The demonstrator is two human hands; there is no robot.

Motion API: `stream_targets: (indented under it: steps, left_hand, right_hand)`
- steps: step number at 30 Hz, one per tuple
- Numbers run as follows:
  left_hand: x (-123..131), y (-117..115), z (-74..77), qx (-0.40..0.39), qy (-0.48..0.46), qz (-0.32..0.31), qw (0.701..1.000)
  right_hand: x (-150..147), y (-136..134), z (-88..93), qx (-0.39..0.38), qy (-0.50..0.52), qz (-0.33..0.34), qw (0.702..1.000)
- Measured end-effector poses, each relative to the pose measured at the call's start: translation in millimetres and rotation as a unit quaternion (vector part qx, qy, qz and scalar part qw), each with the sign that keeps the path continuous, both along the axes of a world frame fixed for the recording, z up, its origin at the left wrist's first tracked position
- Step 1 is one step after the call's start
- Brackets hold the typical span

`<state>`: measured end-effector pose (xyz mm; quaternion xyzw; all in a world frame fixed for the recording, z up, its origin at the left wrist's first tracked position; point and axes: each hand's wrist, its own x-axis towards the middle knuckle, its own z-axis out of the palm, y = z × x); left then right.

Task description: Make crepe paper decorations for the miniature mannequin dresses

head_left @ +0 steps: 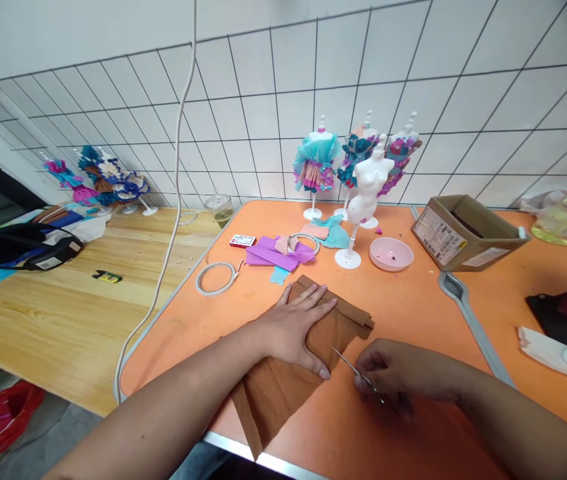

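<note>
My left hand (296, 330) lies flat with fingers spread on a folded brown sheet of crepe paper (276, 397). The sheet slants across the orange table, its lower corner reaching the front edge. To the right, my right hand (388, 377) is closed around slim metal scissors (356, 375); their handles are mostly hidden by the fingers. The pointed tip lies over the right edge of the brown paper, just beyond my left thumb. Whether the blades are apart cannot be made out.
Behind the paper stand a bare white mannequin (369, 183), several dressed ones, a pink bowl (392, 255) and purple paper (280, 255). A tape roll (214, 279) lies left. A cardboard box (470, 233) sits right. A white cable (178, 153) hangs over the table's left side.
</note>
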<state>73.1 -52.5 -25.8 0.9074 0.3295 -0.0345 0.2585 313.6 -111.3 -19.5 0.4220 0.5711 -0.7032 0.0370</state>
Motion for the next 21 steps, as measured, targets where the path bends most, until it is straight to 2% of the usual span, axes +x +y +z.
stream_targets:
  steps: [6,14,15,17,19,21]
  left_hand:
    - [0.3,-0.2,0.4,-0.001,-0.001,-0.003,1.0]
    - [-0.3,0.3,-1.3,0.002,-0.005,-0.003,1.0]
    - [-0.5,0.2,-1.2,0.001,-0.004,-0.002,1.0]
    - [-0.7,-0.1,-0.5,-0.001,-0.003,-0.001,1.0]
    - [-1.0,-0.6,0.8,-0.003,-0.004,0.002,1.0]
    - [-1.8,-1.0,2.2,-0.005,-0.005,0.003,1.0]
  right_hand:
    - [0.9,0.1,-2.5,0.003,0.006,0.002,1.0]
    - [0.6,0.1,7.2,0.0,-0.021,-0.004,1.0]
    - [2.9,0.2,7.6,0.018,-0.039,-0.014,0.999]
    - [8.7,0.4,7.6,0.1,-0.102,-0.049,0.989]
    - [14.7,0.0,7.1,0.226,-0.178,-0.064,0.955]
    - [19.9,-1.6,6.5,0.324,-0.234,-0.045,0.915]
